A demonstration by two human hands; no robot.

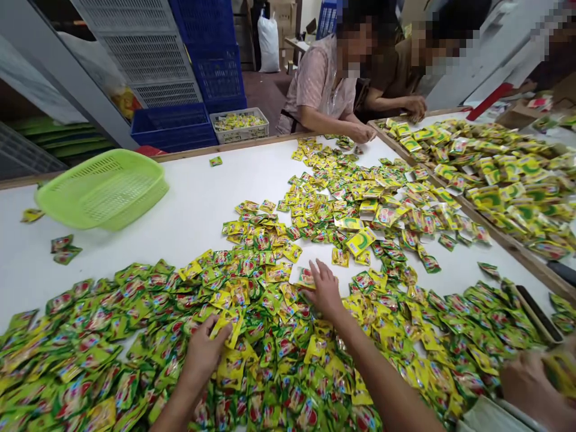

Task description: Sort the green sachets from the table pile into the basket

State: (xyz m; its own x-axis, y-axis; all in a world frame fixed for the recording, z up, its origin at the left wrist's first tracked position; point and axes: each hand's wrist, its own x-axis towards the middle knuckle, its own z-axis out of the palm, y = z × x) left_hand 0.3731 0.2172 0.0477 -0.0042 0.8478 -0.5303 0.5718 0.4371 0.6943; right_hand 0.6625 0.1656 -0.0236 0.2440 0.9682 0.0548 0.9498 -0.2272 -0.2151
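My left hand is over the heap at the lower centre, its thumb and fingers closed on a small yellow packet. Further out, my right hand has its thumb and fingers around the right end of a small white-sided box with a green and red print. Under and around both hands lie many small glossy packets, green ones with a red fruit print and yellow ones. Several yellow-and-green boxes rest on the packets beyond my right hand.
A light-green basket stands at the left on the white table. Another person's hand is at the lower right. Two people work across the table. A wooden divider borders a heap of boxes. Blue crates stand behind.
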